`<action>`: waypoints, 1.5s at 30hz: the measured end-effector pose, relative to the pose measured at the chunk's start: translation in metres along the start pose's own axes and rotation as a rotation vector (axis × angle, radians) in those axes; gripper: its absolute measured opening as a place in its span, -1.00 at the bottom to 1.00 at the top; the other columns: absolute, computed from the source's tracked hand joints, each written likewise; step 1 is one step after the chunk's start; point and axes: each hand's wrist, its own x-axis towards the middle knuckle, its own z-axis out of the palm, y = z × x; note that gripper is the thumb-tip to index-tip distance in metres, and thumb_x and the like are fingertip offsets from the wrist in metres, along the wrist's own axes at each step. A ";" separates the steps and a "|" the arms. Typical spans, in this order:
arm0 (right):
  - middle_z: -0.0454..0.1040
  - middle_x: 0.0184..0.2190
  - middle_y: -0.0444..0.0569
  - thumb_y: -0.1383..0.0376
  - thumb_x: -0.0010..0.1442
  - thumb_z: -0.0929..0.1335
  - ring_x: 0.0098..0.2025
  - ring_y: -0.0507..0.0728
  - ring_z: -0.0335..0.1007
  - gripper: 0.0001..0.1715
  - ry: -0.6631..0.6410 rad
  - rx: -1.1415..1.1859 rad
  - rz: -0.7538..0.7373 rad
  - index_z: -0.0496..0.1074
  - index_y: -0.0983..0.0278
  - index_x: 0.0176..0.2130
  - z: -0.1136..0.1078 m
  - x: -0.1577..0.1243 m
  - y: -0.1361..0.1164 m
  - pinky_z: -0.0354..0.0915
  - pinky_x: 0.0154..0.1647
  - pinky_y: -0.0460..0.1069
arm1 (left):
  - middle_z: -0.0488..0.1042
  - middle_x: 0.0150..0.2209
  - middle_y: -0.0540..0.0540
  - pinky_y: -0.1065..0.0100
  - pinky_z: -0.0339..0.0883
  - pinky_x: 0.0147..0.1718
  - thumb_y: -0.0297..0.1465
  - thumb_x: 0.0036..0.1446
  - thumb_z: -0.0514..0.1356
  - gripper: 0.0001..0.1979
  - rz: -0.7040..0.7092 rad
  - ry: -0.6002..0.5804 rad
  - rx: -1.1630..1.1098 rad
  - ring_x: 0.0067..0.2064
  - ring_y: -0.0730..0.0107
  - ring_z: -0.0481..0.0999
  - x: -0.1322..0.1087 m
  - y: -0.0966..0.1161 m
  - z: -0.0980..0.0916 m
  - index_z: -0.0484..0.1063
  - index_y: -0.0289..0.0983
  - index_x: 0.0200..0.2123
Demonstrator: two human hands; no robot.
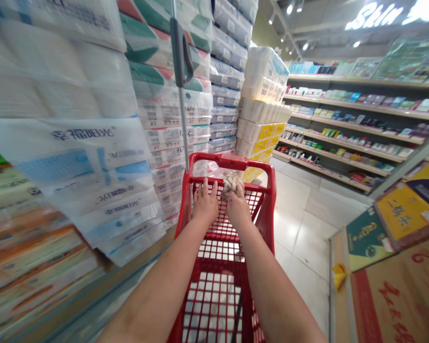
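- We have a red shopping cart (272,209) before us, and both our hands are over its mesh panel, on our side of its handle (232,162).
- As far as we can judge, taking hold is done: a crumpled bundle (232,185) is already in our grasp, and we have not let go of it. What else is left, this view does not show.
- Our left hand (205,205) is opened flat above the left part of the cart's mesh, fingers stretched forward and somewhat apart. It grasps nothing that we can see; whether it touches the mesh, we cannot tell.
- Our right hand (238,208) is closed around the near end of the bundle, fingers curled, over the right part of the cart's mesh.
- The bundle sits just short of the cart's handle; we cannot tell whether it is cloth or thin plastic.
- Left of the cart we see stacked paper packs (93,147); a pole (183,124) stands at the cart's far left corner.
- Beyond the cart, to its right, are stocked shelves (357,105); nearer on that side are cardboard boxes (396,295).
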 end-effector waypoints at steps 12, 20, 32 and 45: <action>-0.07 0.34 0.18 0.31 0.16 0.24 0.18 0.32 0.24 -0.30 0.163 0.042 0.278 0.14 0.33 0.27 -0.012 0.005 0.028 0.30 0.05 0.13 | -0.20 0.40 -0.32 -0.04 0.02 0.25 -0.38 0.17 0.08 -0.32 0.012 0.008 -0.001 0.35 -0.07 0.01 -0.001 -0.003 0.003 -0.02 -0.25 0.34; 0.13 0.29 0.03 0.32 0.19 0.24 0.25 0.23 0.13 -0.39 0.153 0.050 0.164 0.25 0.25 0.22 -0.010 0.008 0.025 0.16 0.19 0.08 | -0.20 0.39 -0.36 -0.03 0.03 0.25 -0.39 0.17 0.08 -0.32 0.015 0.007 0.031 0.34 -0.10 0.04 -0.001 -0.002 0.003 -0.02 -0.27 0.34; 0.50 -0.40 -0.03 0.25 0.11 0.37 -0.13 0.22 0.28 -0.88 0.208 0.096 0.182 0.47 0.23 -0.44 -0.022 0.005 0.004 0.16 -0.05 0.07 | -0.20 0.39 -0.37 -0.02 0.01 0.25 -0.39 0.18 0.09 -0.32 0.010 -0.019 0.041 0.35 -0.09 0.02 -0.001 -0.001 -0.003 -0.03 -0.27 0.35; 0.35 -0.14 0.03 0.50 0.10 0.18 -0.04 0.13 0.29 -0.61 0.507 0.381 0.014 0.41 0.25 -0.13 -0.011 0.006 0.013 0.27 0.02 0.03 | -0.20 0.40 -0.29 -0.02 -0.06 0.28 -0.44 0.11 0.13 -0.28 0.014 -0.024 0.015 0.37 -0.07 -0.08 -0.002 -0.001 -0.007 -0.01 -0.23 0.34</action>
